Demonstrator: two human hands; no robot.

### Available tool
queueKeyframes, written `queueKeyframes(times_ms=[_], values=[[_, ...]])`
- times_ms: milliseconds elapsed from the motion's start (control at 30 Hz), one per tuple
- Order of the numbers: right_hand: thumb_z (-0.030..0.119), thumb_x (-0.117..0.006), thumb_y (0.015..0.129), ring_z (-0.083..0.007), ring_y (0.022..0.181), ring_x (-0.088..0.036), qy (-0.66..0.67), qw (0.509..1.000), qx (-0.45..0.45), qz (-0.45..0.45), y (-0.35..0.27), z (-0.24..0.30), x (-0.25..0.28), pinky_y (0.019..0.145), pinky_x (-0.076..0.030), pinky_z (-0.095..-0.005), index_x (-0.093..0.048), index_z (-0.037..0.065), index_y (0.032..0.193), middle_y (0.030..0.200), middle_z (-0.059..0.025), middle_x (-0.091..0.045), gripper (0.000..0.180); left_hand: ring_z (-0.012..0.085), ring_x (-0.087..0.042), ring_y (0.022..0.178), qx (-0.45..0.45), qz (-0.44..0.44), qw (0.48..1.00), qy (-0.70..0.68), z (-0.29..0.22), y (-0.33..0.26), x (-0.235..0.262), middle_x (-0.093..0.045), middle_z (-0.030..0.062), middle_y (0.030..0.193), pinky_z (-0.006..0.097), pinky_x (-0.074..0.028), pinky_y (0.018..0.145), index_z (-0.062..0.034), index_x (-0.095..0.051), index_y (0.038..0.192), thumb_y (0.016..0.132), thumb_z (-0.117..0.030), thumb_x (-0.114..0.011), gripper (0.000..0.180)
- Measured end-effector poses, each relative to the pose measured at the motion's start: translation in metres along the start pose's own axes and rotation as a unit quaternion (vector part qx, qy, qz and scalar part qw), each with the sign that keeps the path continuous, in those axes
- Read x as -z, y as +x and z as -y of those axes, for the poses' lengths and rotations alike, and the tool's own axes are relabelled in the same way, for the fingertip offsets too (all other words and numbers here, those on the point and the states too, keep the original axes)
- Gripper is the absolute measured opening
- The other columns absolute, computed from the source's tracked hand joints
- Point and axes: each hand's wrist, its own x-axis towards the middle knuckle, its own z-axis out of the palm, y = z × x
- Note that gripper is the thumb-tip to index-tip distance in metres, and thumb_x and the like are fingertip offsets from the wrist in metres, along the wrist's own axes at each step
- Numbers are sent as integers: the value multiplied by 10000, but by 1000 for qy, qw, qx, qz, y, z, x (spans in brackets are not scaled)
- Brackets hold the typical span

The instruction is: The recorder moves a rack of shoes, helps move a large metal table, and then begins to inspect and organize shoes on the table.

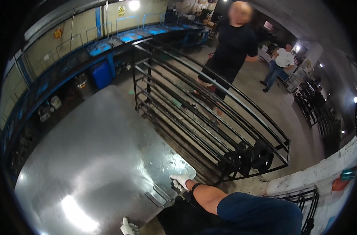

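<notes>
A large shiny metal table with a bare, rounded-corner top fills the left and front of the view. At its right edge, near the corner, my right hand in a white glove grips the rim, the thumb side on top. My left hand, also white-gloved, is closed at the near edge, its thumb lying on the metal and the other fingers partly out of sight. Between my two hands, two short parallel metal strips lie near the table's edge. A dark band circles my right wrist.
Beyond the table's right side stands a long black metal rack, with black round parts at its near end. Behind the rack is a person in black; another in a white top is farther back. A blue bin sits under a long bench.
</notes>
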Motion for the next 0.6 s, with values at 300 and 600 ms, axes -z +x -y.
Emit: queueKeyframes(times_ms=[300,600], values=[[478,-716,908,-159,394,-478,30,1000,3,6,-4,6,2,342,-371,-348,-570,116,640,555,-33,-558,474,179,-455,386,-8,10,1000,-1,-14,-17,-4,-550,61,482,327,-322,367,-112,-585,542,922,-547,-630,579],[466,-702,925,-178,377,-478,55,998,-10,16,-7,7,2,324,-366,-347,-577,99,640,559,-58,-571,481,188,-411,351,3,10,999,39,-6,-11,-1,-505,58,460,330,-285,342,-122,-561,530,915,-593,-605,609]])
